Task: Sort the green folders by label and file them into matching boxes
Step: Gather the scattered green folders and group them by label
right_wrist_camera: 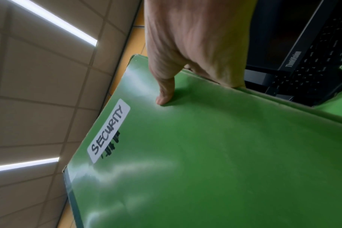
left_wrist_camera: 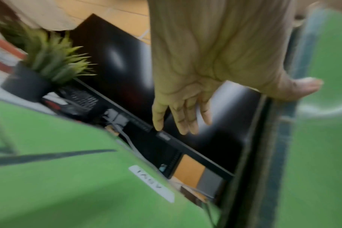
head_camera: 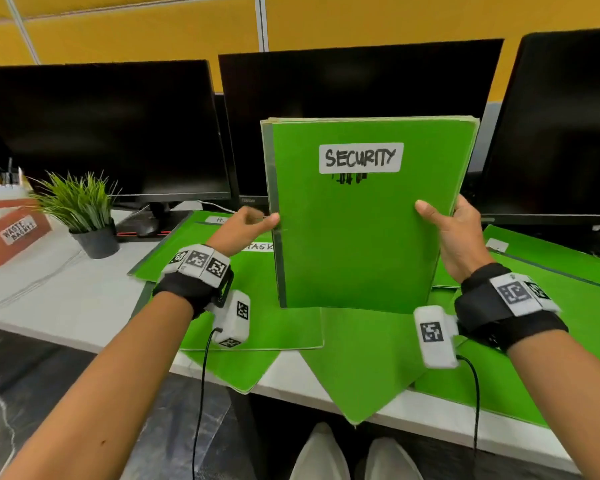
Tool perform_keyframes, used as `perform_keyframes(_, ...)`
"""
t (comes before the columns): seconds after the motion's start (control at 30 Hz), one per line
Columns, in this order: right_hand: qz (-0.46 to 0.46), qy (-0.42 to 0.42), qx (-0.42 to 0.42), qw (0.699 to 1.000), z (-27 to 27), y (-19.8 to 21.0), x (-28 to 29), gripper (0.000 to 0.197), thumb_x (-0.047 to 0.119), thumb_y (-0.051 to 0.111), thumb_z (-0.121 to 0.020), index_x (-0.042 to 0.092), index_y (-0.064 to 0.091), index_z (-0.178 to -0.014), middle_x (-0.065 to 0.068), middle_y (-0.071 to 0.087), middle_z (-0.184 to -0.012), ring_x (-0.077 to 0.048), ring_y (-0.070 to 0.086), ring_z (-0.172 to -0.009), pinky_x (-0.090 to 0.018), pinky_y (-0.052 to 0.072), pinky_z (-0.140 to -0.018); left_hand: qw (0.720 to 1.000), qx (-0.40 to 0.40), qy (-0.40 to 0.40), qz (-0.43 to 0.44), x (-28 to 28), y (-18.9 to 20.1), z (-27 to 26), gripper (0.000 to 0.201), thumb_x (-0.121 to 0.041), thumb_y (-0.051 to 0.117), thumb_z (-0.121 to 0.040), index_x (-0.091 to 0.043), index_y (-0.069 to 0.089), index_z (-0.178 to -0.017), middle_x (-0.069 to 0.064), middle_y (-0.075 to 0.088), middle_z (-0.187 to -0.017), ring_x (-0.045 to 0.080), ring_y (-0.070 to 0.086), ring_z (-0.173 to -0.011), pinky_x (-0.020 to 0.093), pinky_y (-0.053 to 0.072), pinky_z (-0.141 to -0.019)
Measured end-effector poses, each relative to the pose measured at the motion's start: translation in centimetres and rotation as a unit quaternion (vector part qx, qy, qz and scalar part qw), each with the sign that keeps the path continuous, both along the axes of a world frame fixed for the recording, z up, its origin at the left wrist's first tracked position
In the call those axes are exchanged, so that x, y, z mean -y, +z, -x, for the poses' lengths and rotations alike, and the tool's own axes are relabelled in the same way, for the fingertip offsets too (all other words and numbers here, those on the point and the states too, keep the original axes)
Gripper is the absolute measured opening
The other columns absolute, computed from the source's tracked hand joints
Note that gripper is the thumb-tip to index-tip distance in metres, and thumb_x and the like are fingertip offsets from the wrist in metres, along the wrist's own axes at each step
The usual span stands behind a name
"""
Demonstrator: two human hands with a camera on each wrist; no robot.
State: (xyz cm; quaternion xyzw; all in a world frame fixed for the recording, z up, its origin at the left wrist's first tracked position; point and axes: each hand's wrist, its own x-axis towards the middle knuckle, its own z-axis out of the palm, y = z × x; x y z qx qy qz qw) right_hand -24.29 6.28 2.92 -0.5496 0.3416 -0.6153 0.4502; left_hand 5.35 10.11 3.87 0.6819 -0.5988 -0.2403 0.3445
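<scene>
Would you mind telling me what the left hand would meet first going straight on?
Probably the monitor behind: the left hand points at its lower edge, though depth is unclear.

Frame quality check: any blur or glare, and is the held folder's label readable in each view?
Head view: sharp and evenly lit, label on the SECURITY folder readable, monitors skewed by the wide lens. Left wrist view: motion-blurred, plant smeared, that label not in sight. Right wrist view: mostly sharp, label readable, white glare streaks across the folder.
</scene>
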Motion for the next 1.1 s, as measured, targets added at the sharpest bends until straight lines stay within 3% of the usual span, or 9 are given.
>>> perform_keyframes(0.13, 0.001, -0.005, -0.001, 1.0, -0.1, -0.1, 0.7, 0.104, 0.065, 0.082, -0.029, 0.022, 0.052, -0.119, -0.002, 0.061, -0.123, -0.013, 0.058, -0.114, -0.028, 0.046, -0.097, 0.979, 0.047, 0.12, -0.16, 0.4, -3.1, -3.3, 0.082, -0.063, 0.019, -0.091, -0.001, 0.027, -0.144, 0.02, 0.028, -0.151, 0.033, 0.032, -0.138, 0.044, 0.023, -0.113)
perform_keyframes(0.23, -0.006, 0.013, 0.005, 1.0, 0.1, -0.8, 1.0, 0.089, 0.06, 0.083, -0.034, 0.025, 0.056, -0.111, 0.008, 0.064, -0.11, 0.002, 0.065, -0.097, -0.012, 0.052, -0.076, 0.946, 0.078, 0.179, -0.26, 0.2, -5.6, -5.5, 0.083, -0.061, 0.033, -0.09, 0.0, 0.022, -0.145, 0.022, 0.026, -0.151, 0.035, 0.033, -0.137, 0.043, 0.029, -0.11)
perform_keyframes(0.5, -0.015, 0.012, 0.024, 1.0, -1.1, -2.3, 1.1, 0.039, 0.027, 0.069, -0.069, 0.026, 0.054, -0.105, 0.012, 0.062, -0.1, 0.012, 0.063, -0.08, -0.005, 0.049, -0.065, 0.929, 0.078, 0.244, -0.267, 0.5, -6.6, -5.7, 0.059, -0.03, 0.044, -0.098, 0.005, 0.028, -0.142, 0.022, 0.032, -0.148, 0.035, 0.038, -0.134, 0.037, 0.033, -0.111)
perform_keyframes(0.6, -0.016, 0.01, 0.033, 0.999, -1.7, -2.3, 1.0, 0.047, 0.028, 0.071, -0.072, 0.019, 0.053, -0.114, 0.01, 0.062, -0.102, 0.01, 0.06, -0.085, -0.006, 0.048, -0.066, 0.935, 0.093, 0.249, -0.234, 0.6, -5.8, -6.4, 0.042, -0.016, 0.037, -0.101, 0.005, 0.039, -0.137, 0.023, 0.041, -0.142, 0.033, 0.042, -0.131, 0.032, 0.035, -0.106)
perform_keyframes(0.7, -0.03, 0.016, 0.038, 0.999, -2.2, -2.2, 1.0, 0.083, 0.058, 0.084, -0.032, 0.027, 0.056, -0.105, 0.009, 0.066, -0.104, 0.001, 0.063, -0.095, -0.017, 0.052, -0.077, 0.953, 0.023, 0.263, -0.148, -0.2, -3.4, -6.5, 0.041, -0.008, 0.04, -0.098, 0.007, 0.041, -0.136, 0.023, 0.044, -0.14, 0.033, 0.042, -0.131, 0.034, 0.034, -0.107)
perform_keyframes(0.8, -0.037, 0.027, 0.057, 0.997, -2.8, -2.1, 0.9, 0.097, 0.061, 0.085, -0.019, 0.027, 0.056, -0.105, 0.009, 0.066, -0.104, 0.001, 0.064, -0.091, -0.016, 0.053, -0.071, 0.966, -0.112, 0.229, -0.046, -0.1, -0.9, -6.1, 0.032, -0.009, 0.047, -0.095, 0.003, 0.047, -0.125, 0.019, 0.054, -0.127, 0.034, 0.05, -0.122, 0.037, 0.043, -0.098)
perform_keyframes(0.93, -0.039, 0.025, 0.071, 0.996, -3.9, -1.1, -0.1, 0.075, 0.045, 0.082, -0.043, 0.021, 0.058, -0.109, 0.008, 0.066, -0.101, 0.003, 0.066, -0.082, -0.015, 0.055, -0.068, 0.939, -0.302, 0.124, 0.109, -0.4, 1.8, -4.4, 0.029, -0.011, 0.042, -0.097, -0.018, 0.045, -0.069, 0.0, 0.052, -0.069, 0.019, 0.054, -0.069, 0.029, 0.045, -0.06)
perform_keyframes(1.03, -0.036, 0.008, 0.091, 0.995, -4.4, -0.8, -0.5, 0.051, 0.015, 0.068, -0.077, 0.009, 0.052, -0.125, 0.006, 0.064, -0.101, -0.003, 0.063, -0.089, -0.019, 0.053, -0.075, 0.927, -0.337, 0.044, 0.162, -0.8, 3.9, -2.0, 0.033, -0.006, 0.035, -0.099, -0.017, 0.039, -0.068, -0.004, 0.044, -0.058, 0.006, 0.046, -0.046, 0.019, 0.041, -0.047)
perform_keyframes(1.1, -0.027, -0.002, 0.098, 0.995, -4.5, -0.5, -1.0, 0.057, 0.018, 0.068, -0.072, 0.009, 0.05, -0.126, 0.004, 0.064, -0.106, -0.007, 0.062, -0.097, -0.022, 0.052, -0.082, 0.916, -0.351, -0.004, 0.191, -1.1, 4.8, -0.8, 0.031, -0.005, 0.033, -0.098, -0.018, 0.041, -0.07, -0.004, 0.038, -0.059, 0.007, 0.04, -0.047, 0.022, 0.037, -0.049)
